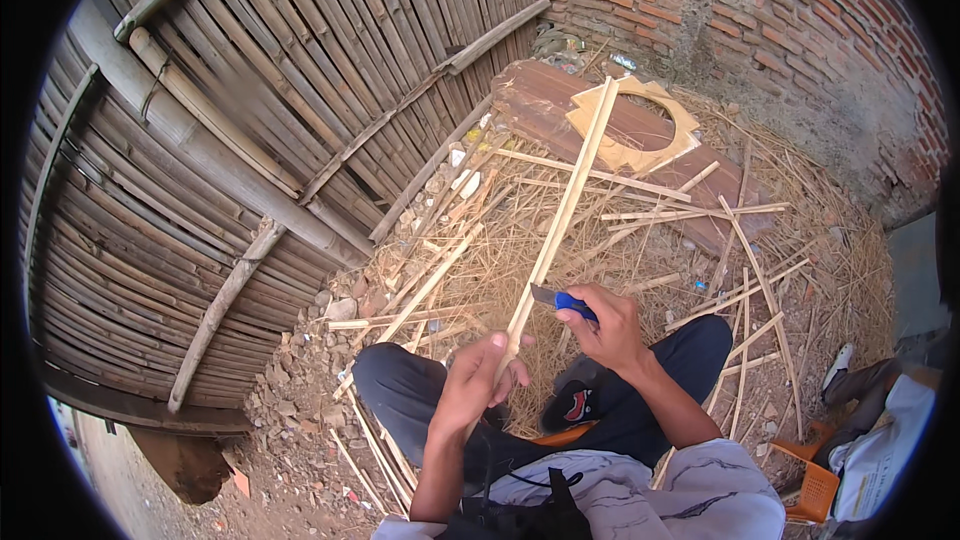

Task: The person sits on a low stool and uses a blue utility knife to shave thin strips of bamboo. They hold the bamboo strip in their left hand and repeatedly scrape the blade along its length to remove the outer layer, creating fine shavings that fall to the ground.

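Observation:
My left hand (478,372) is closed around the near end of a long, pale split bamboo strip (568,202), which slants up and away from me between my knees. In my right hand (608,328) is a utility knife (574,306) with a blue handle. Its short, wide grey blade lies against the right edge of the strip, a little beyond my left hand. Whether the blade has cut into the bamboo cannot be made out.
Loose bamboo strips (740,295) and shavings (540,230) litter the ground. Ahead lies a brown board (535,105) with a ring-shaped wooden piece (680,125). A bamboo slat wall (290,70) rises left, a brick wall (790,30) behind. An orange plastic chair (815,485) stands at right.

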Tool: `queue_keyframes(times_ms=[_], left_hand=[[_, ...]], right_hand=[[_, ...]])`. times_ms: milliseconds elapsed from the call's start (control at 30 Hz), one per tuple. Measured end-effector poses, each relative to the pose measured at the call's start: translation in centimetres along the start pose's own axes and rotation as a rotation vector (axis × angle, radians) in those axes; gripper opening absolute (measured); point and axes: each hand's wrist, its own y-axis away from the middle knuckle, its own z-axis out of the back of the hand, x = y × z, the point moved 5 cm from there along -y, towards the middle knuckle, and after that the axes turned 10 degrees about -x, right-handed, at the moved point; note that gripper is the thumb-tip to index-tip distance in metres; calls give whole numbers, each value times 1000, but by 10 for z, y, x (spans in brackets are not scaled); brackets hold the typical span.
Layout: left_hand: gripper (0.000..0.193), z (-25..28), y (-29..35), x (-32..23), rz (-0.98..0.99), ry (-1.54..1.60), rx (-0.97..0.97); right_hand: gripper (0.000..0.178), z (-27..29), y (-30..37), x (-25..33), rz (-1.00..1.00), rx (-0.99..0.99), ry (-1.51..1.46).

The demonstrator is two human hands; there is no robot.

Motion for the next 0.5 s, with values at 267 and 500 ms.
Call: queue_keyframes(times_ms=[267,500], left_hand=[[51,-11,2,-8,-45,2,63],[42,-16,6,-19,-209,-182,-25]], right_hand=[[31,1,4,18,139,5,31],[31,5,0,22,170,-20,49]])
